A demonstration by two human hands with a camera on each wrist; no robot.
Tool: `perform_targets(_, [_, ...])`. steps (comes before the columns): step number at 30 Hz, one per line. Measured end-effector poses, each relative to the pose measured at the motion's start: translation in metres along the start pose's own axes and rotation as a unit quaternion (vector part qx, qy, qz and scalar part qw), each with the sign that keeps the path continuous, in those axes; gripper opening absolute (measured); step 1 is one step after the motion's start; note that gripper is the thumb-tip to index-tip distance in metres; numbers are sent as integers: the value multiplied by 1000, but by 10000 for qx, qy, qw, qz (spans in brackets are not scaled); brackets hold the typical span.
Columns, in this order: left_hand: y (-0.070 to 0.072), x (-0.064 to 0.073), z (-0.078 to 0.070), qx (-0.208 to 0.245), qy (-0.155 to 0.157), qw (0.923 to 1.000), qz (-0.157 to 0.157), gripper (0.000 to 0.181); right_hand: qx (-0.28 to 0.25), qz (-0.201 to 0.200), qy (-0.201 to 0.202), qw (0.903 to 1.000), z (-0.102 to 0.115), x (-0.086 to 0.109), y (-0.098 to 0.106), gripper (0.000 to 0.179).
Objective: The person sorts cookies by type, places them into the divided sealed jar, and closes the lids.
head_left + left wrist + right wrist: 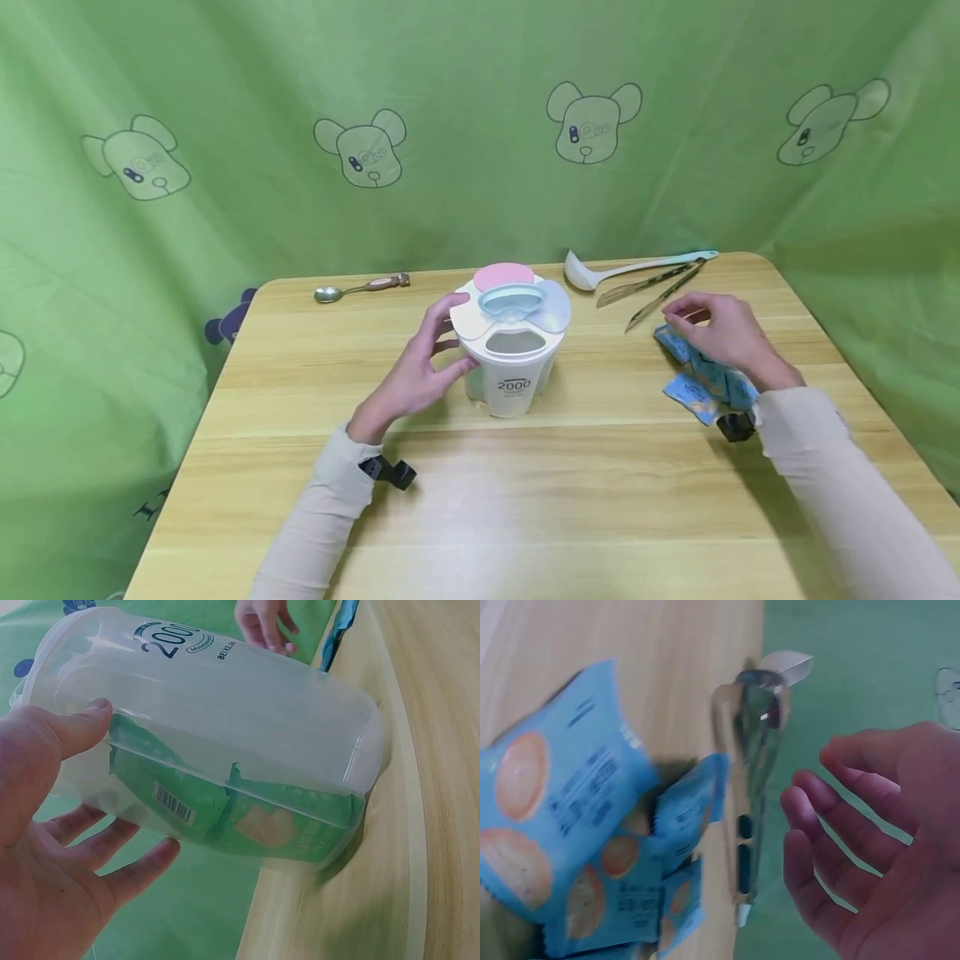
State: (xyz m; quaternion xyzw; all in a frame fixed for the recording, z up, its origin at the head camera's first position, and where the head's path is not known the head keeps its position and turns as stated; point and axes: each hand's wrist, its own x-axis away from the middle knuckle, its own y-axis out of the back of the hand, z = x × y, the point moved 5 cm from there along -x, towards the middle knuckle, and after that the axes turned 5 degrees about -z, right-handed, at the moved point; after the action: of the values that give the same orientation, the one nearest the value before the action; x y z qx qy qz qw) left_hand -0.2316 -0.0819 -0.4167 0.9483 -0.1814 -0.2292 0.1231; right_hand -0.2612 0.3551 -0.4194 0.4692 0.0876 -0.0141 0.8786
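Observation:
My left hand [420, 371] holds a white, translucent storage canister [512, 392] by its side, thumb on the near wall and fingers round the far one. Its lid has pink, blue and white flaps, and one compartment opening [516, 342] at the front is uncovered. Through the wall, green snack packets [274, 817] show inside in the left wrist view. Over a small pile of blue snack packets [690, 398] hovers my right hand [726, 335], its fingers loosely bent with nothing between them. Round biscuits are printed on the blue packets, seen closely in the right wrist view.
Metal tongs [621, 292] lie behind the blue packets, beside a white ladle [581, 273] with a pale blue handle. A spoon [328, 294] rests near the table's back left edge. A green curtain [480, 208] hangs right behind the wooden table [525, 500].

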Motion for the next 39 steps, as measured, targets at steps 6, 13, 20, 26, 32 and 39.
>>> perform_targets(6, [-1, 1, 1, 22, 11, 10000, -9, 93, 245, 369, -153, 9989, -16, -1, -11, 27])
perform_targets(13, [0, 0, 0, 5, 30, 10000, 8, 93, 610, 795, -347, 9944, -25, -3, -18, 30])
perform_targets(20, [-1, -2, 0, 27, 84, 10000, 41, 92, 682, 1076, -655, 9897, -35, -5, -23, 32])
perform_targets(26, [-1, -2, 1, 25, 74, 10000, 14, 92, 713, 1142, -644, 9888, -37, -8, -26, 33])
perform_targets(32, [0, -2, 1, 26, 92, 10000, 27, 92, 525, 1066, -491, 9917, -31, -9, -30, 41])
perform_targets(39, [1, -1, 2, 14, 87, 10000, 2, 92, 83, 705, -293, 9970, -20, -10, -29, 35])
